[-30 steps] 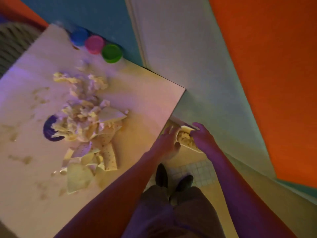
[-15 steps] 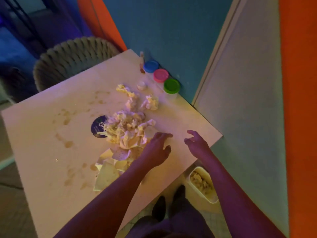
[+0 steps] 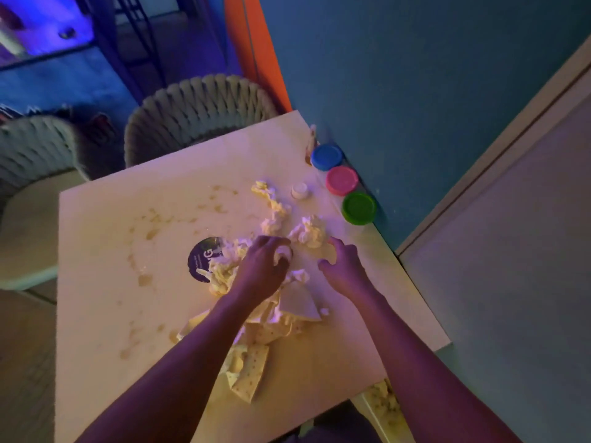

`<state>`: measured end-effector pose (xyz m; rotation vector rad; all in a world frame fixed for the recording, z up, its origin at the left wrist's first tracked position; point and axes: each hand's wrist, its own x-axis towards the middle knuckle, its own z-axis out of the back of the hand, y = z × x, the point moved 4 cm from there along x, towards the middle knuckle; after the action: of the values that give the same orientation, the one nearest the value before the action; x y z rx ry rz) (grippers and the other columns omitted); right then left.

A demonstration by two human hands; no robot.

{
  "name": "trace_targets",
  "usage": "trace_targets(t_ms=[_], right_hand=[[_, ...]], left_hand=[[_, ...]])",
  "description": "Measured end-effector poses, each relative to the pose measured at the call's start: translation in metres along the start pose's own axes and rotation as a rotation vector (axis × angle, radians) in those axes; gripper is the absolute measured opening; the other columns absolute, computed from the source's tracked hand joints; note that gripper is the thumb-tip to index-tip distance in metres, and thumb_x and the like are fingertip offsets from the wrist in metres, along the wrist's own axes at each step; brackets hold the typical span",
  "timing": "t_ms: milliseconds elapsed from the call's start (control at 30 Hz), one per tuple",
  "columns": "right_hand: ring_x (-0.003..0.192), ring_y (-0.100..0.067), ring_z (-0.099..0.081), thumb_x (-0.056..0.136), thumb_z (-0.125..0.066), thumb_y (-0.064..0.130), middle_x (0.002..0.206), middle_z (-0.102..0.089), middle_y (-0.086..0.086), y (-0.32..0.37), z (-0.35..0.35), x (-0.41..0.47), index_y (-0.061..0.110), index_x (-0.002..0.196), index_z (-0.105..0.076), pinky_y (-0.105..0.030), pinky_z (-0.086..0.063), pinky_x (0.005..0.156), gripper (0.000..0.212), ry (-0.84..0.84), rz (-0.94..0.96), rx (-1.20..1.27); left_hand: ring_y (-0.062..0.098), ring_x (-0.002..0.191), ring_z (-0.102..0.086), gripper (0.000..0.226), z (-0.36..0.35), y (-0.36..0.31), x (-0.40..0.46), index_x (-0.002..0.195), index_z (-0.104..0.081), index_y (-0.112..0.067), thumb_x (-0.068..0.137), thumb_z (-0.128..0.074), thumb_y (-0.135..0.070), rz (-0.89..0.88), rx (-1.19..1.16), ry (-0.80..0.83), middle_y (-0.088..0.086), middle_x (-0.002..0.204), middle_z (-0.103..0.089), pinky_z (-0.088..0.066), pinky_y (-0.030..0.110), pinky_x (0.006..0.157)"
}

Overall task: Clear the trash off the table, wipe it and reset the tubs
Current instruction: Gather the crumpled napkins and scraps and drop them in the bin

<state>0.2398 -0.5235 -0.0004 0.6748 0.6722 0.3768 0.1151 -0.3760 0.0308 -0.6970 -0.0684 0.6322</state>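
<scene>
Crumpled paper trash (image 3: 256,302) heaps mid-frame on the table (image 3: 105,282); left hand (image 3: 263,266) grips a wad, right hand (image 3: 343,266) hovers loosely curled, empty.

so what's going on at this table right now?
A person is clearing trash off the table. Their left hand grips a wad from the pile of crumpled paper scraps mid-table. The right hand is beside it with loosely curled fingers near another crumpled wad, holding nothing visible. Three tubs with blue, pink and green lids sit along the wall edge. Brown stains remain, so wiping hasn't happened yet.
</scene>
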Motion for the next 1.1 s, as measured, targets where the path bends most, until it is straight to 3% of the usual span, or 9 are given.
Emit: trace_targets(t_ms=[200,400,533,733,900,1000,1100], right_hand=[[0.124,-0.039,-0.049,0.088,-0.064,0.029,0.147,-0.03,-0.007,0.026,-0.007,0.044,0.033,0.148,-0.035,-0.041,-0.045,0.101,0.068,0.048,0.124,-0.103],[0.138,-0.038,-0.025,0.088,-0.068,0.033,0.158,-0.015,-0.006,0.042,-0.021,0.078,0.034,0.151,-0.03,-0.049,-0.043,0.102,0.073,0.04,0.204,-0.295],[0.137,-0.036,-0.025,0.089,-0.067,0.035,0.158,-0.019,-0.005,0.045,-0.031,0.097,0.035,0.151,-0.032,-0.048,-0.045,0.1,0.071,0.083,0.243,-0.43],[0.123,-0.032,-0.04,0.092,-0.062,0.032,0.141,-0.037,0.001,0.039,-0.039,0.107,0.038,0.14,-0.046,-0.04,-0.048,0.089,0.051,0.082,0.243,-0.557],[0.112,-0.031,-0.045,0.087,-0.061,0.018,0.13,-0.048,-0.001,0.036,-0.037,0.114,0.03,0.122,-0.062,-0.039,-0.049,0.081,0.037,0.029,0.273,-0.542],[0.107,-0.031,-0.047,0.084,-0.063,0.015,0.119,-0.052,-0.004,0.035,-0.038,0.12,0.024,0.112,-0.064,-0.035,-0.046,0.073,0.03,0.027,0.254,-0.474],[0.099,-0.032,-0.051,0.081,-0.066,0.015,0.107,-0.056,-0.008,0.035,-0.036,0.124,0.02,0.101,-0.063,-0.032,-0.041,0.069,0.021,-0.001,0.225,-0.387]], left_hand=[[0.034,0.117,-0.057,0.042,0.011,0.005,0.049,0.131,-0.063,-0.023,0.089,-0.061,-0.015,0.107,0.086,-0.035,0.011,0.132,-0.056,-0.045,0.04,0.103],[0.037,0.123,-0.051,0.047,0.023,0.016,0.098,0.136,-0.058,-0.025,0.09,-0.062,-0.019,0.181,0.175,0.001,0.011,0.139,-0.05,-0.043,0.041,0.102],[0.036,0.128,-0.045,0.052,0.025,0.026,0.131,0.141,-0.052,-0.031,0.09,-0.06,-0.023,0.196,0.237,0.064,0.006,0.147,-0.043,-0.042,0.042,0.105],[0.039,0.14,-0.034,0.057,0.018,0.045,0.179,0.148,-0.041,-0.039,0.095,-0.059,-0.028,0.19,0.326,0.179,0.004,0.162,-0.023,-0.04,0.046,0.109],[0.04,0.148,-0.018,0.065,0.005,0.059,0.209,0.15,-0.032,-0.047,0.092,-0.062,-0.05,0.147,0.369,0.328,0.002,0.167,-0.008,-0.032,0.05,0.115],[0.039,0.148,-0.015,0.066,-0.004,0.063,0.215,0.147,-0.038,-0.047,0.088,-0.064,-0.06,0.096,0.425,0.347,0.0,0.167,-0.01,-0.034,0.053,0.113],[0.033,0.146,-0.022,0.057,-0.007,0.06,0.218,0.14,-0.051,-0.04,0.087,-0.068,-0.056,0.054,0.424,0.288,0.003,0.16,-0.024,-0.043,0.049,0.107]])
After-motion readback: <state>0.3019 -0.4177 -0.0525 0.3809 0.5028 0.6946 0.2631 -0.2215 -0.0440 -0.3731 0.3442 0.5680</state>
